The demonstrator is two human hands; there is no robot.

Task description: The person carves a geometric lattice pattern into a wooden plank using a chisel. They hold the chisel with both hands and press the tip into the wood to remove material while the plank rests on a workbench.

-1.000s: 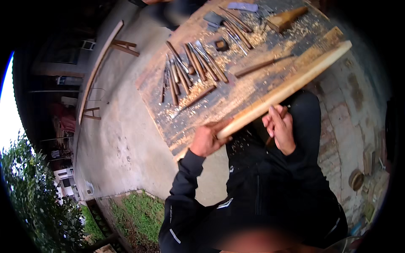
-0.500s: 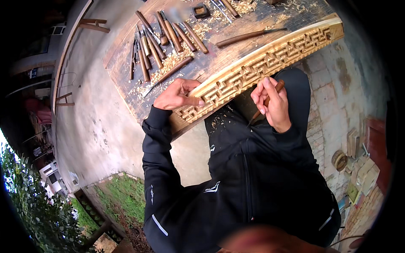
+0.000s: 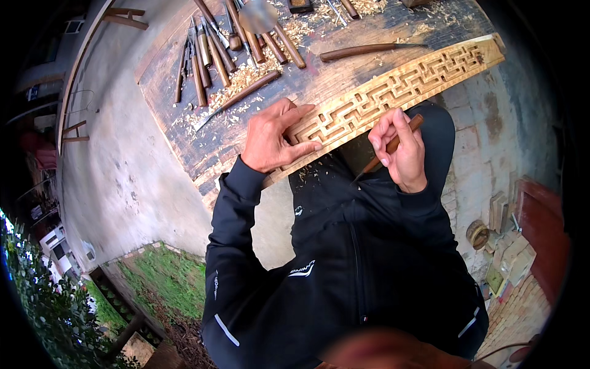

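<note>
Left hand (image 3: 273,138): spread pretty wide, thumb and fingers laid over the left end of the carved board (image 3: 399,86);
Right hand (image 3: 402,147): curled snug round a wooden-handled tool (image 3: 370,164), tip down over the lap, apart from the board;
Carved board: slanting along the bench's near edge, fretwork face showing;
Bench (image 3: 157,67): bunch of loose tools (image 3: 200,61), plus shavings (image 3: 236,89)
</note>
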